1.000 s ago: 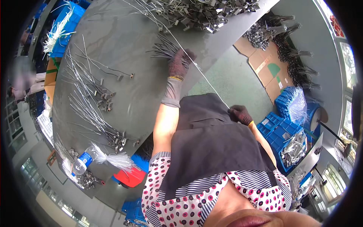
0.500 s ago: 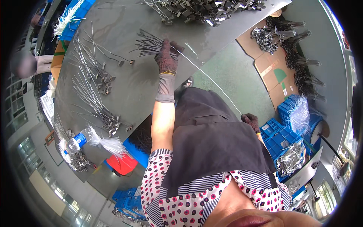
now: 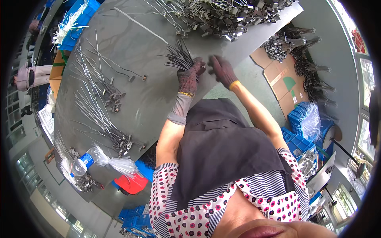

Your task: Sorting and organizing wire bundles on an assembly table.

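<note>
In the head view, a bundle of thin metal rods is held in the closed grip of the gloved left hand, fanning out toward eleven o'clock over the grey counter. The gloved right hand is seen just beside it at three o'clock; its grip looks loosely open, though blur leaves this uncertain. A heap of clipped wires lies at twelve o'clock
</note>
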A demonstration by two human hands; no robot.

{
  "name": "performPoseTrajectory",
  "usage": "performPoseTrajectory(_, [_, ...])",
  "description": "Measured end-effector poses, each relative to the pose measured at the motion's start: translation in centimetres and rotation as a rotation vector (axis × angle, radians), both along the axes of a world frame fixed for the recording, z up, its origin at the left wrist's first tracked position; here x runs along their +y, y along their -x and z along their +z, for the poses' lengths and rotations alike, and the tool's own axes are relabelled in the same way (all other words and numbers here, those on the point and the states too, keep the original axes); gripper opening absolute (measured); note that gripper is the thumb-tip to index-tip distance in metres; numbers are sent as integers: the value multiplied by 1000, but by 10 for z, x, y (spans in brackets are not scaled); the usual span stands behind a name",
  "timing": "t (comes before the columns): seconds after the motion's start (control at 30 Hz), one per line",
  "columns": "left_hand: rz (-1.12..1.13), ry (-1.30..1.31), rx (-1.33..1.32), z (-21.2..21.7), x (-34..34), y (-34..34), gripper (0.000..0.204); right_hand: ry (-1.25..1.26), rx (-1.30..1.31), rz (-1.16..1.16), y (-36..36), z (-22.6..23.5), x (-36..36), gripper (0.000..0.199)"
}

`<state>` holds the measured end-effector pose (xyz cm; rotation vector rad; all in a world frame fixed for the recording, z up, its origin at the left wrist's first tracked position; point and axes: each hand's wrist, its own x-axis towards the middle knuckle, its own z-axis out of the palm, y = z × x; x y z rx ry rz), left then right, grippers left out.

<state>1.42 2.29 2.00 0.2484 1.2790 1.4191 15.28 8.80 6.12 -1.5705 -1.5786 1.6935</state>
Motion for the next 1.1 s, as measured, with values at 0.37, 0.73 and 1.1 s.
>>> performPoseTrajectory(0.37, [-300, -89, 1205, -1, 2, 101, 22, -450, -402, 207, 160, -21, 66, 49])
performPoseTrajectory(0.73, [193, 603, 1114, -13, -33, 155, 37, -629, -691, 318, 148, -48, 93, 25])
performPoseTrajectory(1.1, [2, 134, -56, -28, 15, 47, 28, -119, -4, 63, -20, -14, -26, 25])
